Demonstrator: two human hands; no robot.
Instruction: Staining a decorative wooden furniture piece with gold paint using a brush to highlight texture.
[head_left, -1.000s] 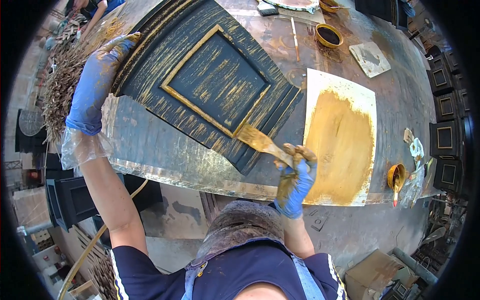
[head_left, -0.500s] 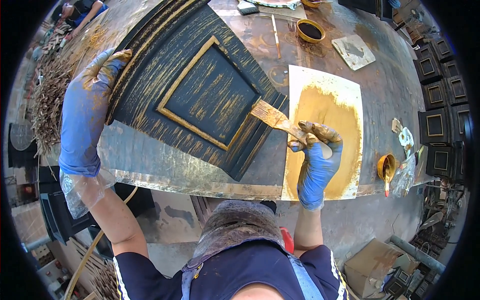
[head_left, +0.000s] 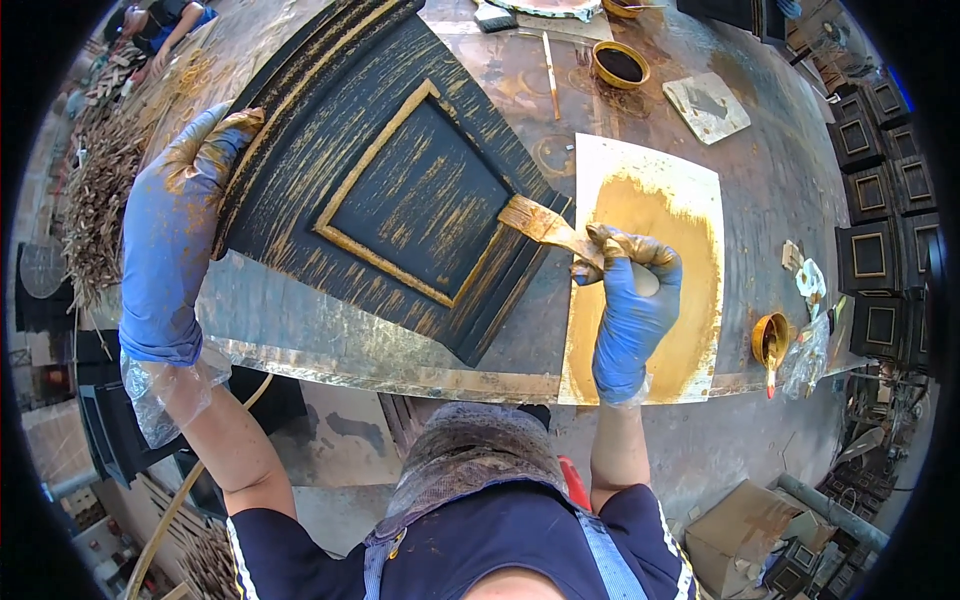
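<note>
Clamps the fingers of the blue-gloved left hand [head_left: 185, 190] on the edge of the tapered, gold-streaked black wooden panel [head_left: 420, 205] over the stained grey table [head_left: 310, 310], and pinches the flat, gold-smeared brush [head_left: 538, 222] in the blue-gloved right hand's [head_left: 635, 310] fingers, perhaps risking thick blotches by too strong pressing.

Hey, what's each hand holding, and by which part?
The left hand holds the black-and-gold panelled piece by its moulded outer edge; the right hand holds the flat paintbrush by its handle.
</note>
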